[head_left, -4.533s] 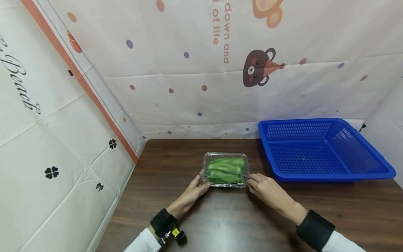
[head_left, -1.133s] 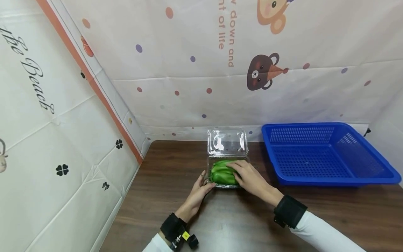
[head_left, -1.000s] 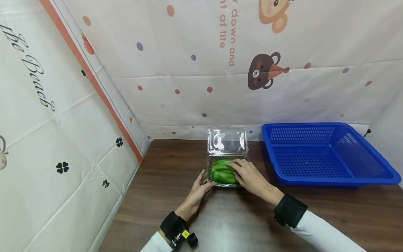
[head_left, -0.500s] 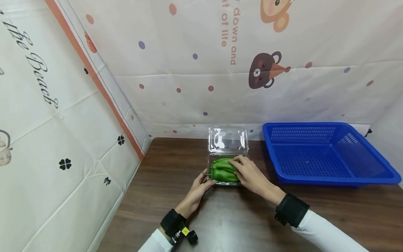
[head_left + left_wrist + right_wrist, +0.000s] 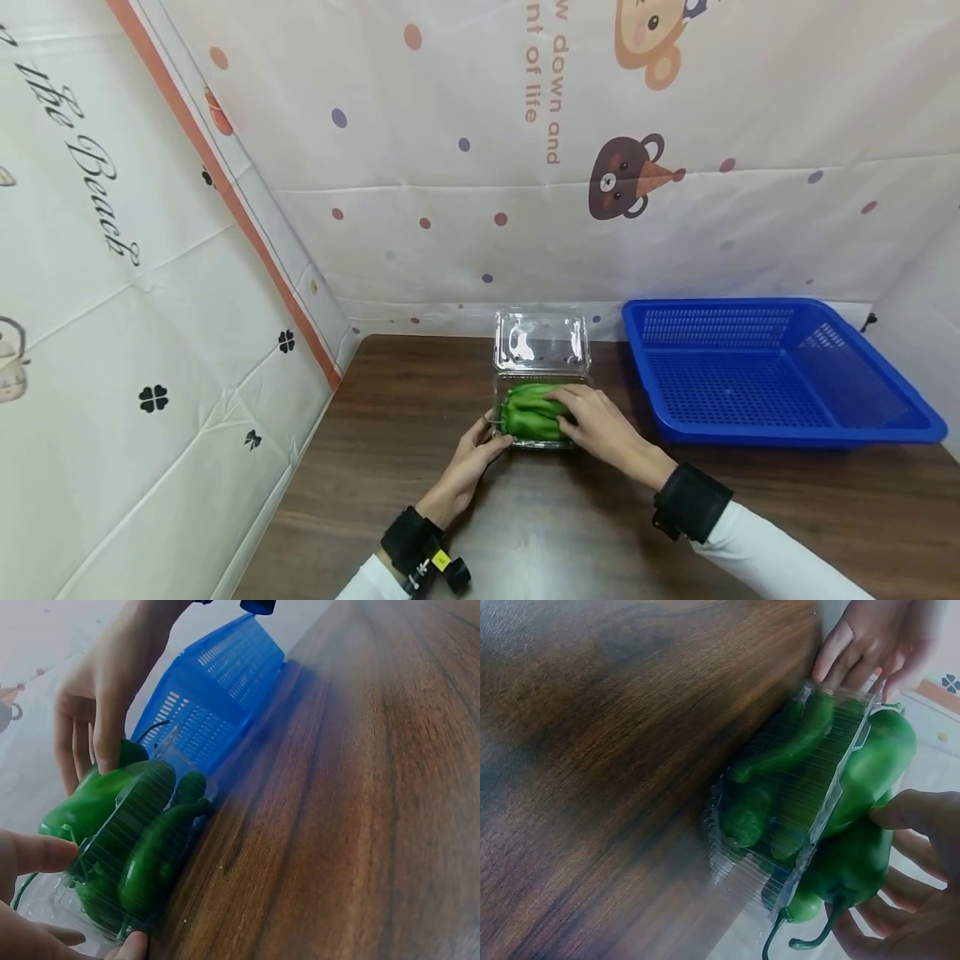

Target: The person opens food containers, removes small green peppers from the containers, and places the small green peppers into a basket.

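Dark wood-grain table [image 5: 375, 450], backed by patterned sheeting [image 5: 435, 258], supports the work: green peppers [image 5: 531, 426] are heaped in a clear plastic container [image 5: 540, 445], where the right hand [image 5: 600, 427] grasps an uppermost pepper [image 5: 862, 855] near its stem end. Around them, the left hand [image 5: 465, 465] grips the container's left end, the lid [image 5: 543, 342] stands open behind, and a blue basket [image 5: 795, 437] sits to the right. Expect light, firm, slick-skinned peppers that may bruise; take hold around the broad body, avoiding the stem, and brace the container, probably thin and flexible, at its rim.
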{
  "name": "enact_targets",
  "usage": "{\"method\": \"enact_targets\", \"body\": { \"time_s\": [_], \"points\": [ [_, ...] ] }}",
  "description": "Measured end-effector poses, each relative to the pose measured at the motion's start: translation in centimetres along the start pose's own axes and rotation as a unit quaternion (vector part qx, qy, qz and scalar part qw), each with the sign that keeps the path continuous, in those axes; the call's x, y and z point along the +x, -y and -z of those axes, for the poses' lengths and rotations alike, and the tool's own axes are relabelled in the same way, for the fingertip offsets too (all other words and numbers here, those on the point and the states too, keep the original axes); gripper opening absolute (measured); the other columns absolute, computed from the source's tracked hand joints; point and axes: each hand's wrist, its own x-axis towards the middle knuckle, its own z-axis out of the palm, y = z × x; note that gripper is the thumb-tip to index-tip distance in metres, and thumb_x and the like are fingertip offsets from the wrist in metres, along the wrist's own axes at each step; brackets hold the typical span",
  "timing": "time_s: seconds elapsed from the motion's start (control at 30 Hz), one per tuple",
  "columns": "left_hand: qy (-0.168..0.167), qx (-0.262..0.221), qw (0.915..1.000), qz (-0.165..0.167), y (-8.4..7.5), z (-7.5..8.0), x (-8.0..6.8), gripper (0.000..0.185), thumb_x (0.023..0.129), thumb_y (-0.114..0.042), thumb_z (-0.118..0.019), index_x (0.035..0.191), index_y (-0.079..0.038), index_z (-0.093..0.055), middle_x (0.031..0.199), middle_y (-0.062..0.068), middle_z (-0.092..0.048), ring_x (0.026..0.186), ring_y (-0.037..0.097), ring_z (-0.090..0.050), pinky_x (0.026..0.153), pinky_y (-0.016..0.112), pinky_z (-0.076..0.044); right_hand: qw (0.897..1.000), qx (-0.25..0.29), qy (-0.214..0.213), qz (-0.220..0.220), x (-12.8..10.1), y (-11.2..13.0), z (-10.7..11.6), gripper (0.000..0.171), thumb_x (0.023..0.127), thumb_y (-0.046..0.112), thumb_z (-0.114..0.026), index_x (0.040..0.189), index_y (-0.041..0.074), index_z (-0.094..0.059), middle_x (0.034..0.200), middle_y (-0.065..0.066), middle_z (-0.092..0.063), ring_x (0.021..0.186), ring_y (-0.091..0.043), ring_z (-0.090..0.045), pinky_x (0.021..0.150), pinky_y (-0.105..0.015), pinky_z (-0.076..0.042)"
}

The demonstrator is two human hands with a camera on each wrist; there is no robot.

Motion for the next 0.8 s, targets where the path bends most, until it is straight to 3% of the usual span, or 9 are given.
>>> {"method": "enact_targets", "body": {
  "time_s": [0.17,0.37,0.63,0.8],
  "points": [
    [0.003,-0.007,1.0,-0.001,0.0,0.1,-0.1,0.075,0.098,-0.014,-0.064,0.162,-0.004,-0.026,0.159,0.028,-0.037,0.145,0.038,-0.043,0.123,0.05,-0.039,1.0,0.01,-0.013,-0.009,0.4,0.4,0.8,0.039,0.08,-0.003,-0.08,0.118,0.0,-0.07,0.114,-0.017,-0.074,0.104,-0.033,-0.072,0.085,-0.046,-0.064],
    [0.012,-0.002,0.9999,0.004,-0.1,0.2,-0.1,0.076,0.099,-0.015,-0.064,0.163,-0.007,-0.023,0.159,0.027,-0.034,0.138,0.032,-0.05,0.123,0.049,-0.04,0.999,0.02,-0.039,-0.005,1.5,0.8,3.3,0.044,0.079,-0.006,-0.079,0.122,0.0,-0.069,0.114,-0.017,-0.073,0.101,-0.033,-0.072,0.082,-0.043,-0.065],
    [0.006,-0.028,0.9996,0.002,0.3,0.2,0.0,0.07,0.101,-0.01,-0.059,0.162,-0.005,-0.026,0.16,0.027,-0.032,0.14,0.032,-0.048,0.124,0.049,-0.038,0.998,0.026,-0.058,-0.025,3.4,0.6,8.0,0.046,0.084,-0.003,-0.076,0.128,-0.001,-0.066,0.119,-0.023,-0.07,0.094,-0.034,-0.071,0.075,-0.042,-0.066],
    [0.011,-0.041,0.9991,0.0,0.4,0.3,0.1,0.066,0.103,-0.011,-0.054,0.162,-0.004,-0.025,0.165,0.027,-0.024,0.15,0.039,-0.035,0.125,0.05,-0.036,0.994,0.03,-0.086,-0.057,4.1,-0.4,10.7,0.043,0.087,0.0,-0.075,0.129,-0.003,-0.066,0.119,-0.028,-0.069,0.093,-0.038,-0.07,0.072,-0.049,-0.064]
  ]
}}
